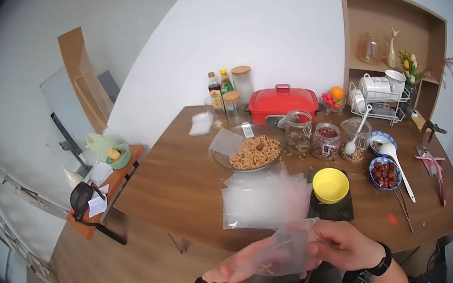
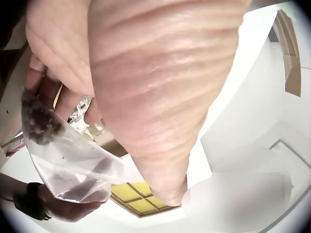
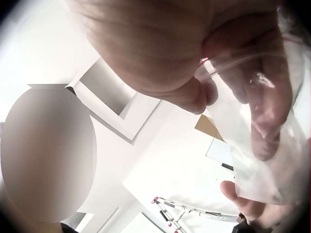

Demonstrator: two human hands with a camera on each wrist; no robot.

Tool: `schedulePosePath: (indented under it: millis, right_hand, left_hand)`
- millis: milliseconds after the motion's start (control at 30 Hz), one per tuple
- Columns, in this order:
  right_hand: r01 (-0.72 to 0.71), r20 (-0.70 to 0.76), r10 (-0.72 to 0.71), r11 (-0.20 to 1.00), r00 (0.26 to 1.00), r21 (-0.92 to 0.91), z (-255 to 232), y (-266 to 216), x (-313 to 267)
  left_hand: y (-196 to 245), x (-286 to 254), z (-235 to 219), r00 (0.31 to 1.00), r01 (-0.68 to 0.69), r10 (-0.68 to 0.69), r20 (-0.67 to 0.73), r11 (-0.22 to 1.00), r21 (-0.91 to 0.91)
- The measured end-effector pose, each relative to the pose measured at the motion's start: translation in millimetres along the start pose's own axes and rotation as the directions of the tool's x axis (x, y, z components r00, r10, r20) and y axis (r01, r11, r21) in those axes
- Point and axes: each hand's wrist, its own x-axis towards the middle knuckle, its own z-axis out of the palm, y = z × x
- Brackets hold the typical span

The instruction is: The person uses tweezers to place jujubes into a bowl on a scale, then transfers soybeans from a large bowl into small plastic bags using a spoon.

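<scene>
A clear zip bag [image 1: 282, 254] is held low in front of me, near the table's front edge. My right hand [image 1: 350, 244] grips its mouth side; in the right wrist view the red zip line crosses the fingers [image 3: 267, 104], which show through the film. On the bag's other side, my left hand [image 1: 237, 264] touches it with loosely extended fingers, its thumb [image 2: 167, 191] held away from the plastic. Small dark and pale pieces [image 2: 41, 121] lie in one corner of the bag. A stack of clear bags [image 1: 261, 203] lies on the table just beyond.
A yellow bowl [image 1: 330, 186] stands on a black scale [image 1: 338, 212]. Farther back are a glass bowl of nuts [image 1: 254, 154], several glass jars [image 1: 326, 142] and a red electric cooker [image 1: 283, 104]. At right sit a bowl of dates [image 1: 385, 173], a white ladle [image 1: 402, 174] and tongs [image 1: 404, 209].
</scene>
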Motion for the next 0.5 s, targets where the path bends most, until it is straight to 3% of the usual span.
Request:
schedulePosePath:
  millis: [33, 133, 167, 300, 333, 400, 500]
  right_hand:
    - [-0.007, 0.005, 0.007, 1.000, 1.000, 0.020, -0.6, 2.7, -1.9]
    - [0.040, -0.010, -0.040, 0.997, 0.999, 0.060, -2.9, 14.2, -7.1]
    - [0.073, -0.025, -0.072, 0.996, 0.997, 0.054, -3.7, 17.7, -7.2]
    - [0.021, 0.057, -0.016, 0.996, 0.998, -0.090, -14.7, 1.3, -10.2]
    - [0.046, 0.017, -0.044, 0.991, 0.999, -0.122, -15.6, 3.8, -10.7]
    - [0.093, -0.069, -0.108, 0.977, 0.992, -0.194, -19.5, 10.6, -10.4]
    - [0.149, -0.159, -0.161, 0.985, 0.974, -0.083, -36.8, 29.4, -4.5]
  left_hand:
    - [-0.8, 2.1, 2.1, 0.999, -0.007, 0.007, 0.045, 1.000, 0.007]
    - [-28.3, -20.9, -5.1, 0.986, -0.031, 0.045, -0.160, 0.996, 0.088]
    - [-28.7, -20.8, -5.6, 0.986, 0.004, 0.022, -0.163, 0.988, 0.154]
    - [-24.0, -10.7, -10.7, 0.973, 0.079, 0.010, -0.231, 0.924, 0.375]
    - [-22.9, -7.3, -12.0, 0.965, 0.086, 0.027, -0.259, 0.905, 0.416]
    - [-18.6, 0.7, -9.9, 0.917, 0.121, 0.070, -0.392, 0.888, 0.443]
    - [-2.9, 14.3, -18.4, 0.830, 0.188, 0.122, -0.544, 0.857, 0.480]
